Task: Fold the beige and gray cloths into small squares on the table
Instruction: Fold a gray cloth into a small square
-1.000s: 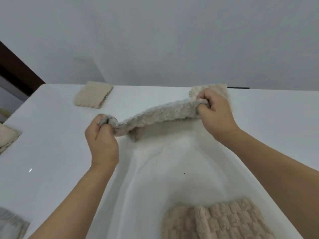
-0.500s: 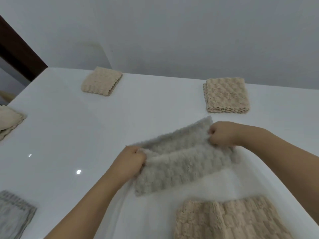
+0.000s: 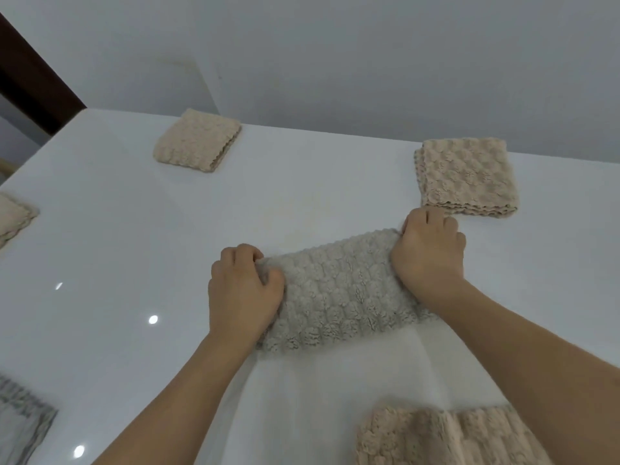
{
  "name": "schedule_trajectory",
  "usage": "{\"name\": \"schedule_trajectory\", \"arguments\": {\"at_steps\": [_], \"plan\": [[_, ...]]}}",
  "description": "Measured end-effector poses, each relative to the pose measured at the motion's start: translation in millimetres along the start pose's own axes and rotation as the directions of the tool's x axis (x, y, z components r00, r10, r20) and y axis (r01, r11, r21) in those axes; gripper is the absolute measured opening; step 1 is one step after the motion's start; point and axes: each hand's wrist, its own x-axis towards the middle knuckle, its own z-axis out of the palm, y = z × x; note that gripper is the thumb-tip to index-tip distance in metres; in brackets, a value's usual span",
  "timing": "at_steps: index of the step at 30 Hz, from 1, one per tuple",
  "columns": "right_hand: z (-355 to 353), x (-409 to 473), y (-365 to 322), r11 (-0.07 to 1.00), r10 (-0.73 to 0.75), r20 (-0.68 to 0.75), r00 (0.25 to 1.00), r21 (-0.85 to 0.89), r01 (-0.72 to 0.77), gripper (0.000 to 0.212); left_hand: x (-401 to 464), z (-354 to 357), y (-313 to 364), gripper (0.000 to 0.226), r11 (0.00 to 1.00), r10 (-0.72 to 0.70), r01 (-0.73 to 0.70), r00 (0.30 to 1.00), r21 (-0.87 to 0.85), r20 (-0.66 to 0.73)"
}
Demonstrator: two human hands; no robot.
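A gray fluffy cloth lies folded into a long strip on the white table, partly over a thin white sheet. My left hand grips the strip's left end with curled fingers. My right hand grips its right end, knuckles up. A loose beige cloth lies at the near edge, bottom right.
Folded beige squares sit at the far left and far right. Another beige cloth shows at the left edge. A gray cloth lies at the bottom left. A wall stands behind the table.
The gray cloth came down from the air onto the table and was folded over into a flat strip. Both hands lowered with it and still hold its ends.
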Motion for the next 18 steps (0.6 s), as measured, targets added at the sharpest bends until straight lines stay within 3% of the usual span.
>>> {"name": "schedule_trajectory", "arguments": {"at_steps": [2, 5, 8, 10, 12, 14, 18], "plan": [[15.5, -8.6, -7.5, 0.999, 0.039, -0.095, 0.995, 0.024, -0.037, 0.043, 3.8, 6.1, -6.1, 0.022, 0.996, 0.045, -0.045, 0.999, 0.075, 0.005], [20.7, -11.2, -8.1, 0.993, 0.106, -0.063, 0.992, 0.063, -0.102, 0.031, 4.8, 9.2, -8.3, 0.012, 0.991, 0.073, -0.078, 0.996, 0.112, 0.048], [19.9, -3.1, -3.1, 0.981, 0.139, -0.013, 0.990, 0.142, -0.136, 0.025, 7.7, -1.9, -2.9, 0.010, 0.992, 0.089, -0.070, 0.979, -0.107, 0.184], [17.9, 1.5, -5.9, 0.964, 0.139, -0.043, 0.989, 0.236, -0.125, 0.017, 13.9, -11.2, 1.8, 0.015, 0.967, 0.041, 0.052, 0.934, -0.250, 0.355], [15.2, 5.5, -11.6, 0.939, 0.120, -0.089, 0.989, 0.335, -0.084, 0.014, 20.8, -15.3, 3.9, 0.012, 0.941, -0.022, 0.177, 0.883, -0.289, 0.470], [14.3, 10.9, -19.5, 0.915, 0.088, -0.071, 0.994, 0.400, -0.053, 0.017, 28.5, -18.2, 1.2, 0.014, 0.936, -0.028, 0.191, 0.879, -0.297, 0.476], [12.0, 23.7, -36.9, 0.917, -0.001, -0.031, 1.000, 0.398, 0.013, 0.014, 47.6, -36.8, -16.3, 0.022, 0.937, -0.095, 0.206, 0.928, -0.282, 0.360]]}}
